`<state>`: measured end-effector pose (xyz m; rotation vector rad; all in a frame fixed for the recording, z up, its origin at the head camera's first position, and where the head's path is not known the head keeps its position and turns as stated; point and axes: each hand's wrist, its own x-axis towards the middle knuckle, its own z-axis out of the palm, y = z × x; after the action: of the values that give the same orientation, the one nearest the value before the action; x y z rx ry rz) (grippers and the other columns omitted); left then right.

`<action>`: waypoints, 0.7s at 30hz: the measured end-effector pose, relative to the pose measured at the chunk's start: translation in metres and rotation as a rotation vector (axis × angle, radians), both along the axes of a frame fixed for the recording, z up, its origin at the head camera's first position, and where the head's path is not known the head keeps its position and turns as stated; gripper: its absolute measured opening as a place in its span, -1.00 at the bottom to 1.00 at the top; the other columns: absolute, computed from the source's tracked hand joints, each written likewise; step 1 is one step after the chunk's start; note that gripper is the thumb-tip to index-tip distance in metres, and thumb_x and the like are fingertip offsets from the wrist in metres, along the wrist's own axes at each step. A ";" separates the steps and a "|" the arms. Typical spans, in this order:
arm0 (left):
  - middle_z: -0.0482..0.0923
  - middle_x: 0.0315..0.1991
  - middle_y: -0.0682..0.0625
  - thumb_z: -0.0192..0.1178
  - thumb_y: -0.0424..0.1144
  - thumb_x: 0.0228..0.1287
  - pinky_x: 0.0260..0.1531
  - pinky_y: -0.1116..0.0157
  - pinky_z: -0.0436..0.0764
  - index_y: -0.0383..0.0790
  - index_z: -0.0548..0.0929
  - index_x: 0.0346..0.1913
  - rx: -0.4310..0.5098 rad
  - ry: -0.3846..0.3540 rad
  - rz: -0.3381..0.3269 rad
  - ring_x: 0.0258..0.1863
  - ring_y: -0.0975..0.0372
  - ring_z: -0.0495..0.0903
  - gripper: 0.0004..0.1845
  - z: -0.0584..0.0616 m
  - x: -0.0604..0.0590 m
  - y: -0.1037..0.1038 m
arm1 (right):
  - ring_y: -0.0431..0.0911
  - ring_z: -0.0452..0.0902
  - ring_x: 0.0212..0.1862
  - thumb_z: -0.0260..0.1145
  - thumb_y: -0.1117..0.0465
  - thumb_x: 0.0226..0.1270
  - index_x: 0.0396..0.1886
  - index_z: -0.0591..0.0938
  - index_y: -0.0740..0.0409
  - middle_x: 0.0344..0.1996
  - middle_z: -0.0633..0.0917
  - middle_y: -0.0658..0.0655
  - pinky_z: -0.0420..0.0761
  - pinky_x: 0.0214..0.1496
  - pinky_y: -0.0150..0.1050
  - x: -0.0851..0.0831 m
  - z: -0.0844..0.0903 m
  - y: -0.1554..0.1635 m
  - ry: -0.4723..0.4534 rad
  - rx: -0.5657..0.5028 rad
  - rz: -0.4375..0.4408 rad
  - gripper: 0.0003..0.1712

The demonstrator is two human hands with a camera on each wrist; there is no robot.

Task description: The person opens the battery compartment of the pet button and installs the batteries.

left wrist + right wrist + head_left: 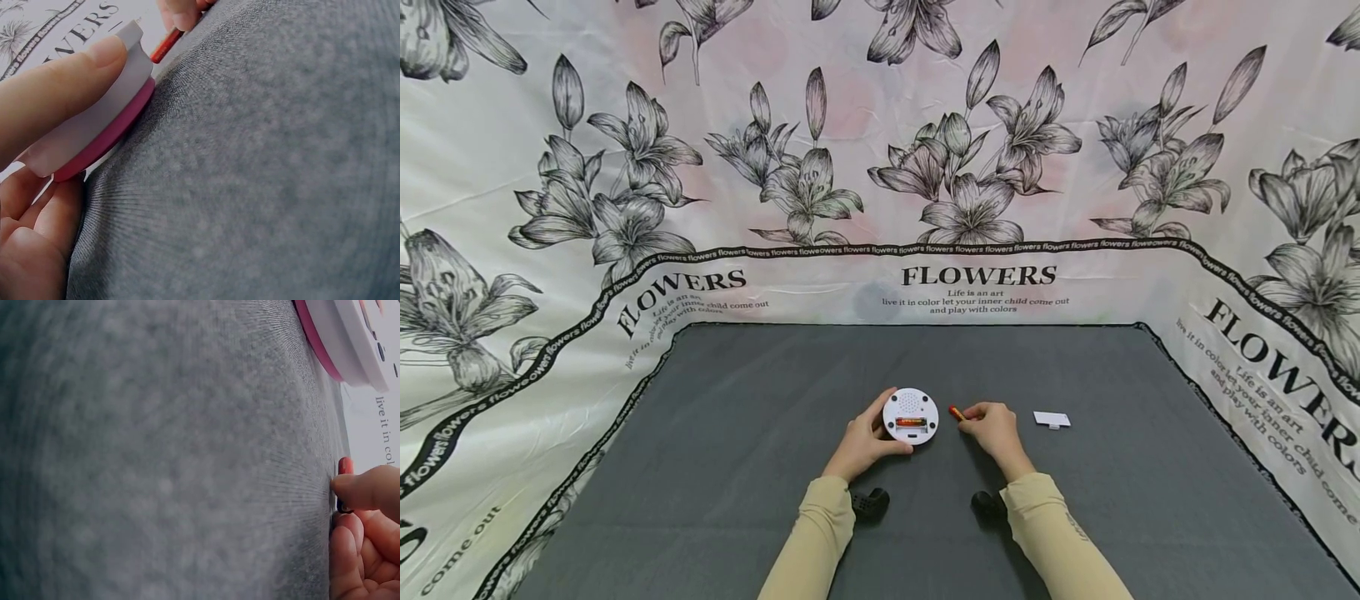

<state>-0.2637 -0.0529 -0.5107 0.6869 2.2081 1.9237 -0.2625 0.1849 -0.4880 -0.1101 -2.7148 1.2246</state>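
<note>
My left hand (pixel 862 443) grips a round white device (pixel 912 403) by its edge, thumb and fingers spread around it. Its underside faces up, with small dark feet and an uncovered battery compartment where a red-orange battery (pixel 911 422) lies. A pink band (pixel 106 144) runs around the device's lower side in the left wrist view. To the right of it, my right hand (pixel 997 432) pinches a second red battery (pixel 956 412) between thumb and fingers, apart from the device. The thumb covers the middle of this battery (pixel 345 465) in the right wrist view.
A small white battery cover (pixel 1051 419) with a tab lies right of my right hand. Dark grey cloth (pixel 760 375) covers the table. Behind and at the sides hangs a flower-printed fabric (pixel 835 287). Black wrist devices (pixel 870 505) show near both sleeves.
</note>
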 end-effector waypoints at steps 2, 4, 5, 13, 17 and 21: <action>0.16 0.35 -0.07 0.48 -0.35 -0.14 0.05 0.30 0.43 -0.08 0.09 0.45 0.000 0.004 0.008 0.26 0.18 0.26 0.06 -0.008 -0.004 0.001 | -0.13 0.44 -0.53 0.44 0.37 -0.10 -0.46 0.70 0.32 -0.58 0.64 0.07 0.41 -0.50 -0.28 0.000 -0.001 0.001 -0.001 -0.020 -0.006 -0.87; 0.17 0.34 -0.05 0.49 -0.32 -0.15 0.04 0.33 0.44 -0.08 0.10 0.45 0.001 0.010 0.012 0.25 0.20 0.28 0.06 -0.008 -0.003 0.001 | -0.12 0.44 -0.51 0.43 0.37 -0.09 -0.46 0.70 0.31 -0.57 0.64 0.07 0.41 -0.49 -0.28 0.001 -0.002 0.002 0.004 -0.043 -0.012 -0.87; 0.18 0.34 -0.04 0.50 -0.31 -0.15 0.04 0.33 0.44 -0.08 0.10 0.45 -0.001 0.013 0.013 0.25 0.21 0.28 0.07 -0.008 -0.004 0.001 | -0.12 0.44 -0.50 0.42 0.36 -0.09 -0.45 0.70 0.31 -0.56 0.64 0.07 0.40 -0.48 -0.28 0.001 -0.002 0.002 0.003 -0.058 -0.016 -0.86; 0.22 0.32 -0.05 0.50 -0.32 -0.16 0.01 0.33 0.46 -0.07 0.10 0.45 0.003 0.011 0.011 0.21 0.21 0.34 0.08 -0.009 -0.004 0.000 | -0.15 0.49 -0.51 0.40 0.37 -0.01 -0.36 0.69 0.33 -0.50 0.66 0.09 0.47 -0.47 -0.33 -0.001 -0.004 0.006 -0.040 -0.188 -0.013 -0.84; 0.21 0.32 -0.04 0.50 -0.33 -0.16 0.02 0.34 0.45 -0.06 0.10 0.45 0.000 -0.003 0.012 0.20 0.22 0.34 0.07 -0.008 -0.004 0.000 | -0.16 0.49 -0.52 0.39 0.37 0.01 -0.34 0.69 0.33 -0.50 0.65 0.09 0.49 -0.48 -0.33 -0.001 -0.004 0.008 -0.053 -0.219 0.011 -0.84; 0.19 0.34 -0.08 0.48 -0.37 -0.13 0.04 0.30 0.44 -0.07 0.11 0.44 0.007 0.000 0.004 0.23 0.18 0.31 0.04 0.001 0.001 0.000 | -0.14 0.49 -0.51 0.38 0.36 0.04 -0.32 0.69 0.33 -0.48 0.65 0.09 0.51 -0.46 -0.31 0.001 -0.001 0.009 -0.059 -0.225 0.041 -0.83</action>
<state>-0.2630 -0.0532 -0.5101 0.6840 2.2045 1.9345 -0.2611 0.1943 -0.4886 -0.1205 -2.6300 1.5597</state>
